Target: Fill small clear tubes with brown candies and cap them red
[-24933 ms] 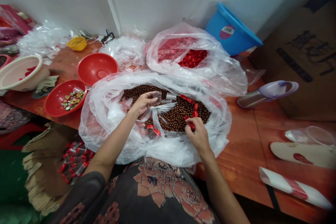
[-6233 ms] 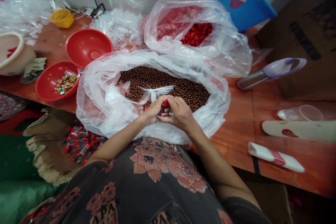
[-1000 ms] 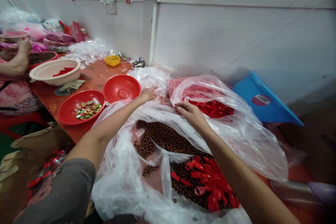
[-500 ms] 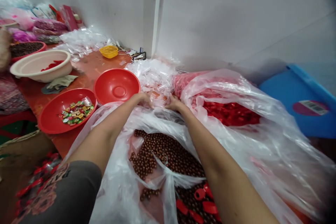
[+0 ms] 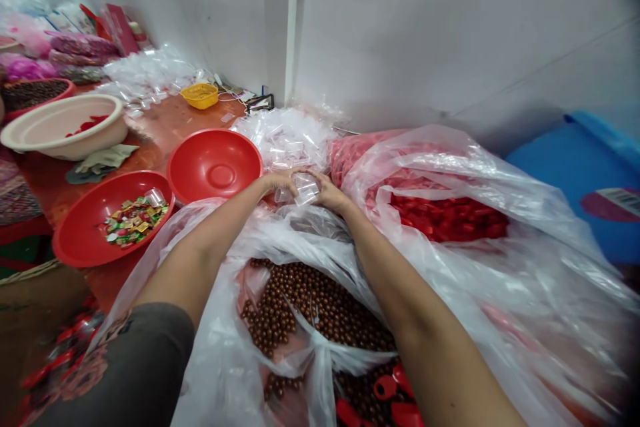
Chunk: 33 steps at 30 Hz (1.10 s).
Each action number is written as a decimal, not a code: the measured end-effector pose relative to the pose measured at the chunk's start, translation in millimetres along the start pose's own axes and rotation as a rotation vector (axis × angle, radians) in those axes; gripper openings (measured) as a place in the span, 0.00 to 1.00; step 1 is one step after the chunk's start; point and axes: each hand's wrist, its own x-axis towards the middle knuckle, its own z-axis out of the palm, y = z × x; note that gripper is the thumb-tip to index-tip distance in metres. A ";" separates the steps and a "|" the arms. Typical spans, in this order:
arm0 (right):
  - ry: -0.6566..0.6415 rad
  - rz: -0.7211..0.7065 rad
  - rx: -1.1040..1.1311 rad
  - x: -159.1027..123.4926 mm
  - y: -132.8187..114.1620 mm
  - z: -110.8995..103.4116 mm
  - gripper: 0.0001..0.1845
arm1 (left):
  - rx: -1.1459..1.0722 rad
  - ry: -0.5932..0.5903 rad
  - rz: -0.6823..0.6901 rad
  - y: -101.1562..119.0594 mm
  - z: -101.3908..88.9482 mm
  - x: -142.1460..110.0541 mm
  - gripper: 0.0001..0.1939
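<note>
Snugly, left hand [image 5: 279,181], right hand [image 5: 327,191], fingers pinching clear plastic vials [image 5: 303,191] between them

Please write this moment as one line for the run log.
Left hand: clear plastic tubes | right hand: same tubes | beside: pile of clear tubes

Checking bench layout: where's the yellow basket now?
Head view: the yellow basket sits upper-left on the table, behind the larger red bowl.

Passage: a strip of bare worktop [image 5: 200,117] is running along the back edge, left of the heap of clear plastic pieces [image 5: 290,140]. Obstacles: a red bowl [image 5: 214,173] is crowding its front; a bulging plastic bag [image 5: 440,147] is walling off the right.
</note>
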 end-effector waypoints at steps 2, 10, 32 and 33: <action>0.027 0.001 0.057 -2.7 -13.0 -5.7 0.54 | -0.012 0.002 -0.027 11.1 -5.8 -7.4 0.51; 0.027 -0.152 0.249 -33.1 -101.7 -55.1 0.52 | -0.041 -0.022 0.136 107.3 -26.7 -73.6 0.40; 0.257 0.271 -0.252 -257.1 -68.5 -7.8 0.35 | 0.328 -0.152 0.205 78.1 123.1 -134.1 0.37; 0.238 0.284 -0.295 -258.7 -66.8 -7.7 0.33 | 0.388 -0.120 0.155 77.9 118.9 -129.2 0.31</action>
